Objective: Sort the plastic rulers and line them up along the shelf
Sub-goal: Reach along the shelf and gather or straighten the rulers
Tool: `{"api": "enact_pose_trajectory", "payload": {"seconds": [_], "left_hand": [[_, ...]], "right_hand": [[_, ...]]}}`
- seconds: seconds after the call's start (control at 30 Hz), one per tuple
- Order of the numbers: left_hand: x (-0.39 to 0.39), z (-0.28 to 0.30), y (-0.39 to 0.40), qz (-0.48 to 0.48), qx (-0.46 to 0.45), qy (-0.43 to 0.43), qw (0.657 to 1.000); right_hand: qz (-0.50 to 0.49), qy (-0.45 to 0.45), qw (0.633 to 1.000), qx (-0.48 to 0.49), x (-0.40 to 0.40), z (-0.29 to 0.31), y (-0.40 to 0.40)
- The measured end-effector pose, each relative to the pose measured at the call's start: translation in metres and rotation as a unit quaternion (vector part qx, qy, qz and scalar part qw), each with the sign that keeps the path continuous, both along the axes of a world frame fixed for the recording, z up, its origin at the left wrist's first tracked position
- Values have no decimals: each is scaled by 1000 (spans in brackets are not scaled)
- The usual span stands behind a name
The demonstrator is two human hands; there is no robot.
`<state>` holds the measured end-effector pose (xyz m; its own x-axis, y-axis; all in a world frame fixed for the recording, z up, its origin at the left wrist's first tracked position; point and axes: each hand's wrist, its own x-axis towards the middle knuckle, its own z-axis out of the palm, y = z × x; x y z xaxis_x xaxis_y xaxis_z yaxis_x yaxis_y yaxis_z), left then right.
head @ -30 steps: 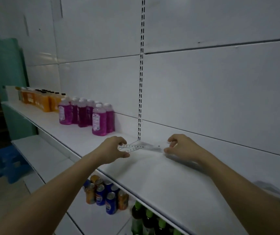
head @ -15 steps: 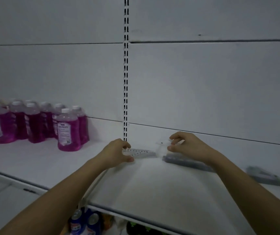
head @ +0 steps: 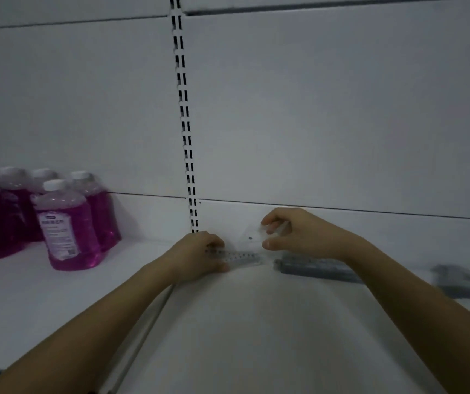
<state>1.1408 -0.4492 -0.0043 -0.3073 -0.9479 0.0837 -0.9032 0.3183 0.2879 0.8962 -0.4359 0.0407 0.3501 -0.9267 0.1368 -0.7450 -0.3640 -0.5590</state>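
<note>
- Now a clear plastic ruler (head: 235, 255) lies flat on the white shelf (head: 256, 322), near the back wall.
- Its left end sits under the left hand (head: 199, 255), gripped by curled fingers.
- Just right, the right hand (head: 299, 233) pinches a transparent set square (head: 252, 237).
- Grey ruler packs (head: 313, 267) lie beside; pink bottles (head: 66, 223) stand well left.

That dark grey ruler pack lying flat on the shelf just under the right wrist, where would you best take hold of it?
Probably at its free left end, coming in from the front. The grey ruler pack lies flat and lengthwise along the shelf, and the right hand hangs over its far part. A thumb under the front long edge and fingers on top should lift the thin, flat strip.
</note>
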Motion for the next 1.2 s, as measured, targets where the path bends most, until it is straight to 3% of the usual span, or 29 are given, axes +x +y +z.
{"api": "enact_pose_trajectory", "payload": {"seconds": [0.27, 0.43, 0.67, 0.9, 1.03, 1.2], "left_hand": [[-7, 8, 54, -56, -85, 19, 995], [-10, -25, 80, -238, -52, 16, 970], [-6, -42, 77, -242, -55, 48, 968], [-4, -43, 71, -244, -18, 57, 968], [-4, -41, 70, -248, -4, 58, 967], [-2, -43, 68, -250, -5, 69, 966]], "right_hand": [[-15, -14, 1000, -7, 17, -9, -13], [6, -7, 1000, 11, 41, -20, -18], [57, 118, 991, 24, 80, -26, -31], [52, 172, 982, 54, 96, -26, -35], [35, 168, 984, 38, 99, -23, -25], [-62, 73, 995, -8, 91, -21, 4]]}}
